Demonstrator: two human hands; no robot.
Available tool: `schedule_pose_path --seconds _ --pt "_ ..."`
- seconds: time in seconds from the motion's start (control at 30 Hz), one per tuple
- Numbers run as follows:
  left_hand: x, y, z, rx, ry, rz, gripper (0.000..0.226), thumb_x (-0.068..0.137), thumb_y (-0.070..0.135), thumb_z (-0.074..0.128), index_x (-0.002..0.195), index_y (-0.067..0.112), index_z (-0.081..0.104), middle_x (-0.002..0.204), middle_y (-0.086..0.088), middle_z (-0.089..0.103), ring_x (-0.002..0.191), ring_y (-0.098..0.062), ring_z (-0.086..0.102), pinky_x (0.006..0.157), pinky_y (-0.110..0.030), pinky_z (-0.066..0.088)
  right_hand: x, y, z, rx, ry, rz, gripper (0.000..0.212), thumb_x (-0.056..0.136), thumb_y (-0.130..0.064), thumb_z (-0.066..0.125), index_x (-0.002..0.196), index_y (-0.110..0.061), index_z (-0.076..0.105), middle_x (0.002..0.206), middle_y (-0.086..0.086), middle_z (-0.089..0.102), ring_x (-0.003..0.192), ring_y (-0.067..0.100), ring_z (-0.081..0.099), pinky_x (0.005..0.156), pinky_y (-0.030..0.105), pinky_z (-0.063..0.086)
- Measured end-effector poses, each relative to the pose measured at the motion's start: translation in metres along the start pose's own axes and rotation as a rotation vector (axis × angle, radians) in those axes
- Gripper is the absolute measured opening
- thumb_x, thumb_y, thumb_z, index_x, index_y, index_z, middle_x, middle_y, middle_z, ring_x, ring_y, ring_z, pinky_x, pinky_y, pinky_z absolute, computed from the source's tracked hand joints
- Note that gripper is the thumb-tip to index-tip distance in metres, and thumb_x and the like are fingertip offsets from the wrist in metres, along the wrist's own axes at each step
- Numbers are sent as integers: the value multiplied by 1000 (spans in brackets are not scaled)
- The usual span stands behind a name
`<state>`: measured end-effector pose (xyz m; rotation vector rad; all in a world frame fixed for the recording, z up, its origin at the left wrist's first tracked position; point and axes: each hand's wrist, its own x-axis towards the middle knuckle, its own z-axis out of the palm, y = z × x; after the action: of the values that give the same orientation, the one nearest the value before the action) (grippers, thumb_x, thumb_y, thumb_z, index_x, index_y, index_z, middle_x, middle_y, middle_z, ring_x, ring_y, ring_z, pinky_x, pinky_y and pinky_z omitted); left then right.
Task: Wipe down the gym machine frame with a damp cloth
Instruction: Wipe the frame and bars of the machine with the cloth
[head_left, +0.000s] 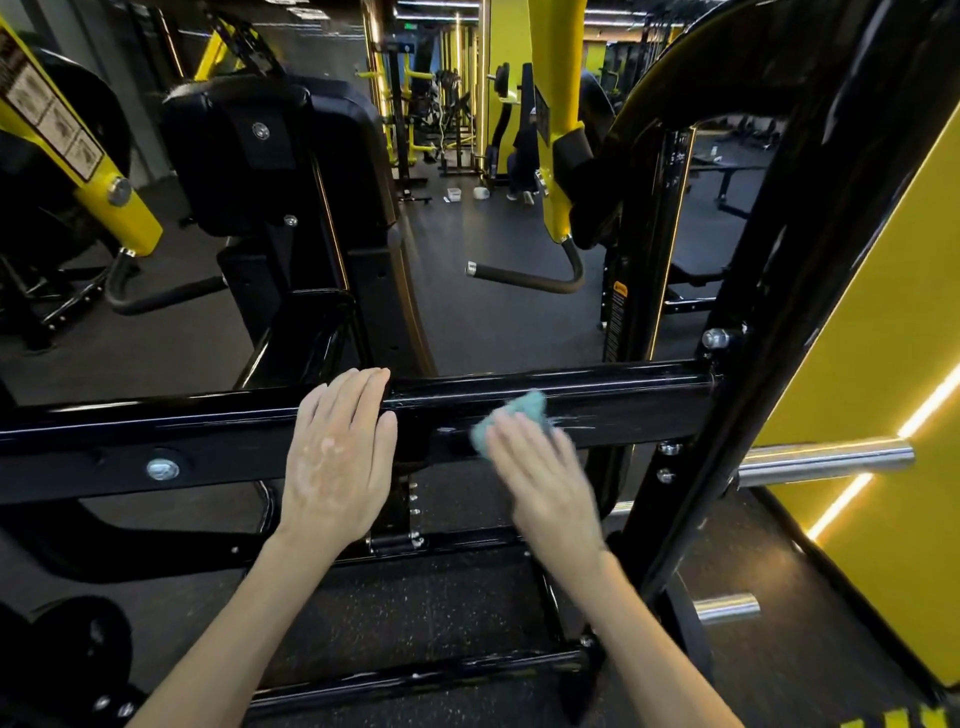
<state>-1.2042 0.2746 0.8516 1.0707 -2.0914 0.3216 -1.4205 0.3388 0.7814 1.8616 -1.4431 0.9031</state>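
Evidently the wiping is under way but far from finished. The damp cloth (514, 413) is pressed to the front face of the black crossbar (634, 410) under the fingers of the right hand (540, 467). Pale wet streaks (576, 423) show on the bar just past the cloth, on the side toward the upright post (737, 395). That short stretch looks like the only part plainly treated. On the other side of the grip, the bar running past the left hand (340, 457) toward the bolt (162, 469) shows no such streaks. The post, the lower rail (415, 675) below both wrists and the chrome peg (826, 460) beyond the post look untouched too (gloss makes this hard to judge), so by my reckoning most of the frame is left. As for pose, the 2 forearms reach forward side by side. The left hand lies flat on the crossbar with fingers straight and together, their tips over its top edge, holding nothing and seemingly bracing. The right hand is blurred, its fingers laid fairly flat over the cloth, pressing it rather than clenching it as far as the blur allows. The 2 hands are near each other but apart.
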Motion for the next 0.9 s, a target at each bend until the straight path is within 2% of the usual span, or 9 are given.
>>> schedule_pose_path --seconds 0.07,0.17,0.23,0.33,0.47,0.57,0.7,0.83,0.9 --pt "0 1 0 -10 11 -3 44 103 21 34 134 -3 55 132 -14 60 128 -30 51 115 -39 29 -21 40 -12 -61 54 131 74 72 14 41 143 -10 39 151 11 40 145 21 26 119 38 15" --pt "0 2 2 -13 19 -11 44 103 21 34 133 -3 56 131 -14 60 127 -30 52 115 -40 30 -43 89 -32 -82 150 348 46 97 8 31 140 -3 41 149 26 37 143 38 30 117 52 25" --pt "1 3 3 -18 23 -19 44 103 21 35 133 -3 56 131 -14 60 127 -30 52 115 -39 29 -41 95 -34 -51 231 447 37 104 -2 27 138 3 43 149 33 33 144 43 25 116 56 26" --pt "1 4 5 -24 21 -32 45 103 23 34 132 -3 56 130 -14 61 127 -30 52 114 -40 30 -28 71 -20 37 335 523 37 100 6 35 135 10 47 149 28 34 145 39 23 118 51 26" --pt "1 5 6 -29 28 -37 46 103 24 33 132 -3 56 130 -14 61 127 -31 52 114 -43 33 -3 8 7 192 288 366 45 95 14 37 138 6 45 146 21 39 147 28 24 118 53 24" --pt "1 5 5 -21 24 -34 45 103 23 33 132 -3 56 131 -15 60 127 -31 52 113 -44 33 22 -48 21 259 126 96 41 101 6 36 139 -3 46 149 10 39 147 19 26 121 42 19" --pt "0 0 2 -24 2 -6 46 104 21 31 133 -3 54 132 -16 59 128 -31 51 114 -42 32 35 -61 24 148 24 -169 47 98 1 48 144 -9 44 153 4 34 145 16 29 120 35 23" --pt "1 -1 1 -50 -1 -14 48 104 25 29 134 -2 55 134 -13 59 129 -29 51 115 -39 28 9 -2 1 57 19 -75 46 103 4 24 142 -12 43 149 5 40 147 13 25 118 36 22" --pt "1 2 2 -60 5 -29 48 104 24 29 134 -2 55 133 -13 59 129 -29 51 115 -40 29 -17 42 -12 15 49 65 49 98 9 29 140 -11 43 146 10 45 148 14 22 118 38 19"
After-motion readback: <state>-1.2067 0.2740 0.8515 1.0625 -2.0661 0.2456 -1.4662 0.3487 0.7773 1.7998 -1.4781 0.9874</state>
